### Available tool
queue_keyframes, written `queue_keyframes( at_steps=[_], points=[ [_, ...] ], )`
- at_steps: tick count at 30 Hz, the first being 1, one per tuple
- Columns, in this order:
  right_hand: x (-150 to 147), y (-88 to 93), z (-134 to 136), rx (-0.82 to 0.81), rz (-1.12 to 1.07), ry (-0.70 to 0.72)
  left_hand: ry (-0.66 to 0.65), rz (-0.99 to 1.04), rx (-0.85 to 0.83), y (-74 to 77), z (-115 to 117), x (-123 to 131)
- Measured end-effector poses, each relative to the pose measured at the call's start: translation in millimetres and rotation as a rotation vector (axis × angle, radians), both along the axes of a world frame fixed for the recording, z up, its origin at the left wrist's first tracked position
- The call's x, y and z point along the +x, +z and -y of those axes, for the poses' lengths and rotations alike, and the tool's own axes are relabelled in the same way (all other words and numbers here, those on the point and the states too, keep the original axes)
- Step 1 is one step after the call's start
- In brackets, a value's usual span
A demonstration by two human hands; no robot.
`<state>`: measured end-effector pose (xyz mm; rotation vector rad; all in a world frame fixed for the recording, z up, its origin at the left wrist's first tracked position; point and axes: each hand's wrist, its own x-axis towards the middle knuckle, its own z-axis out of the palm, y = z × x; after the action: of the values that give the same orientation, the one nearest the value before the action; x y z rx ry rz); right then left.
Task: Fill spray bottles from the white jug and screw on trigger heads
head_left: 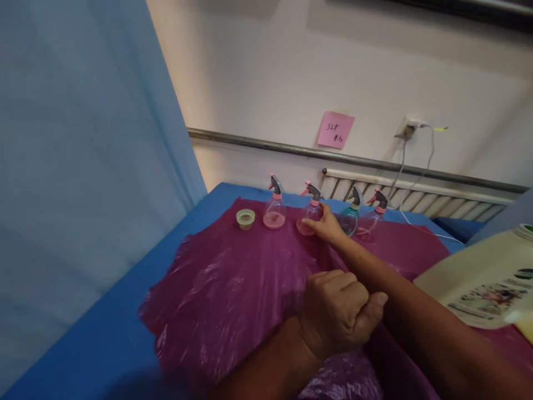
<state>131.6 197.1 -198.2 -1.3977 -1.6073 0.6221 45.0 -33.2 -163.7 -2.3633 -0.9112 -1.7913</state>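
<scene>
"One spray bottle [309, 211] is being held where?"
"The right hand [328, 225] is gripping it between thumb and fingers; the left hand [339, 312] is making a closed fist, apart from it."

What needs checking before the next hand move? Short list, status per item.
1. Right hand grasp on the pink-necked spray bottle, second from left: ok, thumb in front of the lower body.
2. Left hand clear of the bottles: ok, a fist nearer the camera.
3. Left hand holding nothing: cannot tell, the palm is hidden.
4. Spray heads on all four bottles: ok.
5. Purple plastic sheet flat: not ok, it is wrinkled.
6. Cap on the large pale jug: cannot tell, the frame edge cuts its neck.
</scene>
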Motion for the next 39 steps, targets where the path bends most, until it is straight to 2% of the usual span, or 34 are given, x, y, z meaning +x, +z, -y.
queue_keyframes(
  at_steps=[3,7,10,14,17,20,22,27,32,39],
  points=[
    [-8.6,-0.9,4.2,-0.029,-0.012,-0.006,0.017,0.011,-0.015,-1.4,1.3,0.1],
    [-7.4,9.5,20.1,-0.008,-0.031,-0.022,0.045,-0.006,-0.062,0.4,4.1,-4.6],
    [6.8,21.4,42.1,0.038,-0.042,-0.019,0.038,-0.015,-0.12,5.7,4.3,-10.3],
    [41.3,33.2,85.9,0.108,0.015,-0.008,0.026,0.057,-0.208,7.0,1.5,-14.2],
    [66.0,35.8,122.7,0.112,0.053,0.003,0.105,0.066,-0.29,-4.4,-2.9,-13.3],
    [80.8,31.9,152.7,0.122,0.041,0.044,0.192,0.038,-0.515,-20.9,-7.2,-12.9],
    [85.7,27.2,165.3,0.126,0.031,0.042,0.18,0.024,-0.652,-29.5,-8.5,-14.2],
    [91.8,17.2,176.5,0.105,-0.001,0.015,0.066,-0.031,-0.798,-37.9,-8.2,-18.3],
    [84.3,11.8,183.3,0.144,-0.001,0.032,0.156,-0.049,-0.791,-42.1,-13.4,-19.6],
    [66.1,19.8,195.0,0.139,-0.026,0.084,0.177,-0.047,-0.759,-27.3,-19.3,-22.9]
  ],
)
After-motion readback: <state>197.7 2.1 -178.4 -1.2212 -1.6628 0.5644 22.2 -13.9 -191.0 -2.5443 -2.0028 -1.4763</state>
